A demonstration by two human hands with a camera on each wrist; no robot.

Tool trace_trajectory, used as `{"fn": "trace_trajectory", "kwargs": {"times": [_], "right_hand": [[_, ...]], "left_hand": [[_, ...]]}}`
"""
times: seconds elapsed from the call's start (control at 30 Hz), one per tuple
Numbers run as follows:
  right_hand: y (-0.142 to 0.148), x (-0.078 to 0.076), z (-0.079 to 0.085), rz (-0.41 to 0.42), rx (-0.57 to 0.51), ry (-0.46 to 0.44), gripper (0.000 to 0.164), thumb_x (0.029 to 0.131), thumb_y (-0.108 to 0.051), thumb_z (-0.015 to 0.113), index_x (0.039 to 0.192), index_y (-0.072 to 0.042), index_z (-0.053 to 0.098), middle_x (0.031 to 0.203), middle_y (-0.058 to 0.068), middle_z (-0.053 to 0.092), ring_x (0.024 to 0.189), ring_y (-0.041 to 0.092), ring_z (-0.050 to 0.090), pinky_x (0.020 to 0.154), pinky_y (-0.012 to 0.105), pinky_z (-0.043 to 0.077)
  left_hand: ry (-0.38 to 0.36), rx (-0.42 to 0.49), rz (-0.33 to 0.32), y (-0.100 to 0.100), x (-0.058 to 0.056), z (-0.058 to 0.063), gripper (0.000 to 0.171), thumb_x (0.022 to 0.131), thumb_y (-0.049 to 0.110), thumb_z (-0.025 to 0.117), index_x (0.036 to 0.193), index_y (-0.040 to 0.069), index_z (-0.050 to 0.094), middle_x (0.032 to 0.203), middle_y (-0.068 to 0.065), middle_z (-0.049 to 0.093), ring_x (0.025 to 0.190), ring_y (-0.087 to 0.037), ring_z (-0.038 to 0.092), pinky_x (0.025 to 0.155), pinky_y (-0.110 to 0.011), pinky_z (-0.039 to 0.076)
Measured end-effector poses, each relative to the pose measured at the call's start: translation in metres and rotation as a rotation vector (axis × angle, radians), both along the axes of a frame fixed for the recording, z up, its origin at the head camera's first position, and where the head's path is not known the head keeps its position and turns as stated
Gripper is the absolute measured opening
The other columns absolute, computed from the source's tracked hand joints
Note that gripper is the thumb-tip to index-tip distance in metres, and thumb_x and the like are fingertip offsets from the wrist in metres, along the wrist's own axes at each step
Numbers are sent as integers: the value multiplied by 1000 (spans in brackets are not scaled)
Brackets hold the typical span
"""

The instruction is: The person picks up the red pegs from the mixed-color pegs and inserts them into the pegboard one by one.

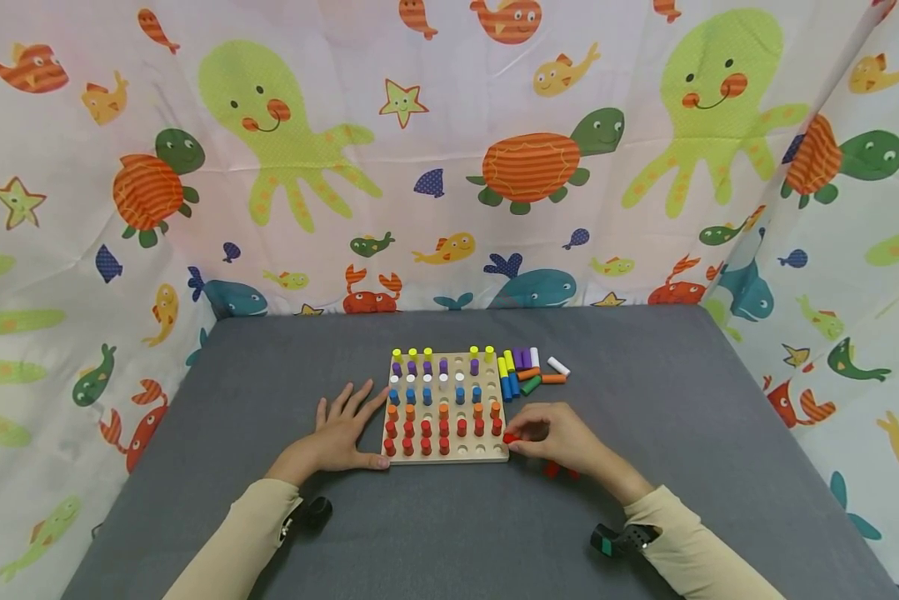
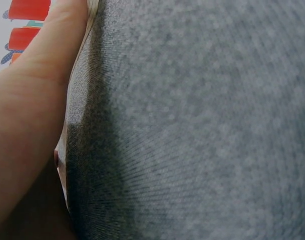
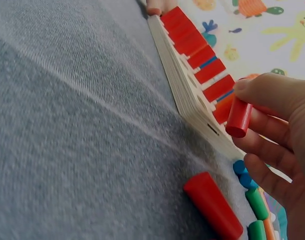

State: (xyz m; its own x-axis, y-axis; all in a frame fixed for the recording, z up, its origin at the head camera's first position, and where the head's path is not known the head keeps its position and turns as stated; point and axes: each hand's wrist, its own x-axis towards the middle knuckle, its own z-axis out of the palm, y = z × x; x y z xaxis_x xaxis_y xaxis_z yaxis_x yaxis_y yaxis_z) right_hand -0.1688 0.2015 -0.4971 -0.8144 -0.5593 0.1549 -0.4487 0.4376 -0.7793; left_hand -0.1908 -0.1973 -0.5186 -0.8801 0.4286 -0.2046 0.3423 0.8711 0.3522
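Observation:
A wooden pegboard [image 1: 452, 459] holds rows of yellow, purple, white, blue, orange and red pegs. Several holes show bare, including ones at the right of the front row. My left hand [image 1: 340, 433] lies at the board's left side with its fingers spread, the thumb at the front left corner. Between the thumb and fingers of my right hand [image 1: 561, 433] is a red peg [image 3: 239, 117], pinched just beside the board's front right corner. The right wrist view shows that peg tilted and off the table.
Beyond my right hand lie loose pegs: blue [image 1: 506, 387], purple [image 1: 521, 358], white [image 1: 558, 366], orange [image 1: 553, 378] and green [image 1: 531, 385]. Another red peg [image 3: 212, 205] lies on the grey table near the right wrist. A sea-animal curtain [image 1: 449, 167] hangs behind.

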Motion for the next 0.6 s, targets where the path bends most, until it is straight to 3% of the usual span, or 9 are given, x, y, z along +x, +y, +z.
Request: {"fn": "trace_trajectory", "kwargs": {"times": [0.6], "right_hand": [[-17,4,-3,-24,-63,-10,19,87,-27,78,102,-17,75,89,-3,73,77,3,63,71,21,56]], "left_hand": [[-7,1,-5,0,0,2,117,71,75,70,161,31,9,169,-13,4,153,-47,0,111,-78,0]]}}
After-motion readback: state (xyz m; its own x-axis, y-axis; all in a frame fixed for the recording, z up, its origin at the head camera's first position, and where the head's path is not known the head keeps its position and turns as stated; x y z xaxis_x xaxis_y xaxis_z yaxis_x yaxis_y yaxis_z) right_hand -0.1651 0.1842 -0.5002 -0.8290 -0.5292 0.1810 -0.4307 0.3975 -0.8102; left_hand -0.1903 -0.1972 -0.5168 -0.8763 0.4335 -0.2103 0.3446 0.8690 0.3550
